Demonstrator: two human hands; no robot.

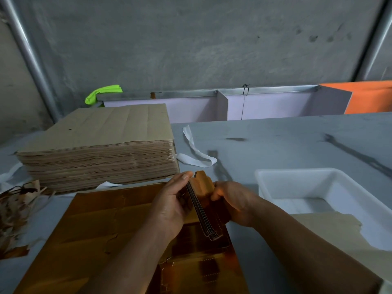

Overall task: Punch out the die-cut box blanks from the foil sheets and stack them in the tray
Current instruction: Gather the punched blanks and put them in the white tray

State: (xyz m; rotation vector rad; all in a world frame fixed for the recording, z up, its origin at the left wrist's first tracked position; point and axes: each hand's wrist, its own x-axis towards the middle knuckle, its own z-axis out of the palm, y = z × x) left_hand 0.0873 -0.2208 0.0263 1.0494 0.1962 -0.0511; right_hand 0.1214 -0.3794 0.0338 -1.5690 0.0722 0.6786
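— What lies nearest the person?
— A gold foil sheet (95, 225), flat on the grey table (286, 145), with die-cut outlines showing in its near right part. Both bare forearms reach over it.
— And the hands?
— The left hand (171, 202) and the right hand (235, 202) face each other above the sheet's far right corner. Between them stands a bundle of blanks (203, 194), held on edge, with a gold face showing at the top and its thin edges fanned a little at the lower end. The left hand's fingers curl round the bundle's left side, one fingertip up at the top edge. The right hand grips the right side with curled fingers. Whether the bundle's lower end touches the sheet cannot be told.
— Where is the tray?
— Just right of the hands: a white plastic tray (263, 183) on the table. A pale brown card piece (318, 228) lies over its near part, and the far part of its floor shows white.
— Further off?
— At the left edge, a heap of torn paper scraps (14, 209). Beyond the foil sheet, a tall stack of brown sheets (101, 145), and beside it a white strip (195, 149) curling on the table. Behind the table runs a pale partition (265, 105) with a metal rail, a bright green cloth (104, 93) at its left end and an orange panel (369, 96) at its right. A grey concrete wall (191, 39) closes the view.
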